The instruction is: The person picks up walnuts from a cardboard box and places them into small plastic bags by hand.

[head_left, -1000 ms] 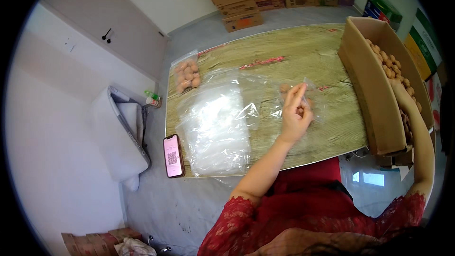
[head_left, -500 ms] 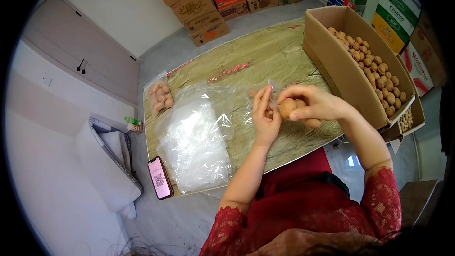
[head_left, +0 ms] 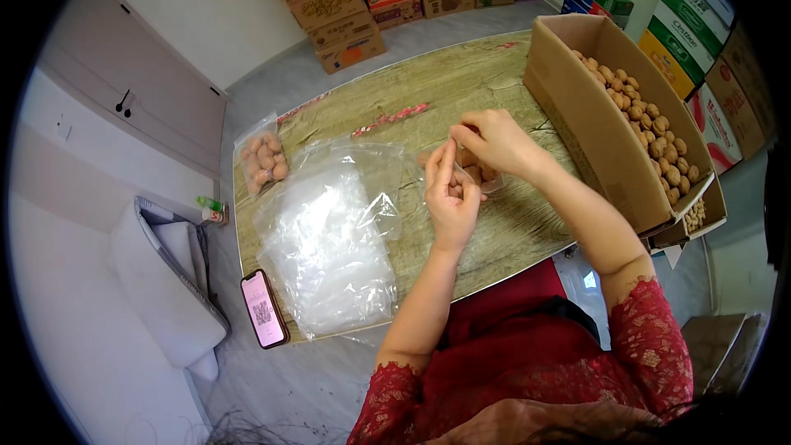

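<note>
Over the right half of the table, a clear plastic bag (head_left: 488,175) with several walnuts inside lies between and below my hands. My left hand (head_left: 451,206) grips the bag's near left side, its fingers held long and close together. With fingertips pinched, my right hand (head_left: 501,142) holds the bag's upper edge, close to the left fingertips. The thin film is partly hidden by both hands. To the left lies a stack of flat clear plastic bags (head_left: 329,255), and past it a filled bag of walnuts (head_left: 264,158).
A tall cardboard box (head_left: 589,119) of loose walnuts stands at the table's right edge, with a smaller box of nuts (head_left: 696,216) beside it. A phone (head_left: 265,311) lies at the table's near left corner. Stacked cartons (head_left: 350,51) line the far wall.
My right hand has moved up and left from the walnuts it held to the bag's upper edge. Those walnuts are no longer in its fingers. My left hand stays at the bag.
</note>
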Demonstrator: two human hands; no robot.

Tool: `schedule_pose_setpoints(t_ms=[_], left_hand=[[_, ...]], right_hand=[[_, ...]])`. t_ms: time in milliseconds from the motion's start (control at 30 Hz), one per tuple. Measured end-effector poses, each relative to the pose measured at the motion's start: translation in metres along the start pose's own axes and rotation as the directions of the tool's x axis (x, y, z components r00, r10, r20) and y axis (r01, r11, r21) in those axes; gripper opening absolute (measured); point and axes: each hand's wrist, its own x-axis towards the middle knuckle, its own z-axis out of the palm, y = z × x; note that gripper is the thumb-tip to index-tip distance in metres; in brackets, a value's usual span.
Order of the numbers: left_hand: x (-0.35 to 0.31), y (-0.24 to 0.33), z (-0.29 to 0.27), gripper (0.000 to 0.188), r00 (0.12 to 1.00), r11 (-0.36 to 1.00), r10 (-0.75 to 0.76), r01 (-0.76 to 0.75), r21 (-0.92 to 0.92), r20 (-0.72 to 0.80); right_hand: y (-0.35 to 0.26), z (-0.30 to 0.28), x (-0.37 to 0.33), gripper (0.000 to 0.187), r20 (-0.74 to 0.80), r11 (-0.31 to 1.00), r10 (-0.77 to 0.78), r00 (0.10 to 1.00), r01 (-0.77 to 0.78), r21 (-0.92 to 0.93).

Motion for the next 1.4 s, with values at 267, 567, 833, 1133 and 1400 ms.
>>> schedule_pose_setpoints(t_ms=[267,567,833,1133,1400], left_hand=[[0.004,0.001,0.001,0.06,0.994,0.993,-0.051,0.041,-0.107,-0.093],[0.002,0.005,-0.002,0.058,0.995,0.997,-0.059,0.055,-0.055,-0.078],[0.002,-0.002,0.001,0.057,0.998,0.997,-0.037,0.033,-0.07,-0.057],[0.001,-0.003,-0.001,0.057,0.998,1.0,-0.003,0.002,-0.027,-0.058],[-0.001,-0.002,0.001,0.058,0.999,0.999,-0.018,0.016,-0.043,-0.042]], right_hand=[[-0.015,-0.002,-0.026,0.011,-0.371,0.965,-0.235,0.898,0.17,-0.201],[0.029,-0.189,-0.139,0.018,-0.513,0.787,0.006,0.859,-0.32,-0.528],[0.149,-0.219,-0.141,0.07,0.083,0.782,0.445,0.892,-0.342,-0.521],[0.155,-0.203,-0.12,0.076,0.066,0.71,0.582,0.81,-0.468,-0.526],[0.15,-0.193,-0.121,0.052,0.018,0.767,0.455,0.891,-0.381,-0.516]])
